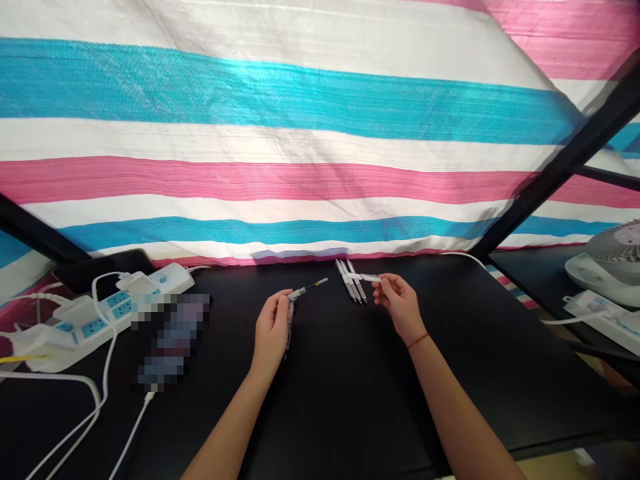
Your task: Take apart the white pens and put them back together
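Pinched in my left hand (271, 328) is a white pen part (298, 293), with a thin ink refill (318, 283) sticking out to the right. Slim, partly clear pieces (290, 327) show along that hand's right side; I cannot make out whether it holds them or they lie on the table. The fingertips of my right hand (400, 305) are closed on a white pen barrel (356, 276) with a clear end, pointing left. Under and behind that barrel, several white pens (345, 280) lie side by side on the black table (345, 387). The hands are apart.
At the left are a white power strip (173, 280) with plugs, white cables (106, 347) and a blurred phone (173, 340) on a cable. A striped sheet (320, 180) hangs behind the table. To the right stand a fan (600, 267) and another power strip (605, 317).
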A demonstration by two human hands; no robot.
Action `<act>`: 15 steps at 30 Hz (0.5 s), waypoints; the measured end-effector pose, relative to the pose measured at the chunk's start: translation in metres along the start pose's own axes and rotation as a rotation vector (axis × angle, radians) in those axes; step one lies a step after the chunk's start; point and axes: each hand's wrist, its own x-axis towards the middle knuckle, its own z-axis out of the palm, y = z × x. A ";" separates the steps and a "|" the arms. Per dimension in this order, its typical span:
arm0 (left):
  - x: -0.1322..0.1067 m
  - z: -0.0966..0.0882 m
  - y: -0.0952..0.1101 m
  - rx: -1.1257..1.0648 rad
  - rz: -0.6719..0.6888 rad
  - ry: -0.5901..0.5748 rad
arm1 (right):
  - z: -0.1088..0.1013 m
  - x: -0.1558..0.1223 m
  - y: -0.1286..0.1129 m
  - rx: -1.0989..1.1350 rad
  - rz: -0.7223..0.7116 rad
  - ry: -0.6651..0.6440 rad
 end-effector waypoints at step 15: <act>0.001 0.000 -0.004 -0.027 -0.062 -0.034 | -0.001 -0.001 0.000 -0.113 -0.046 -0.039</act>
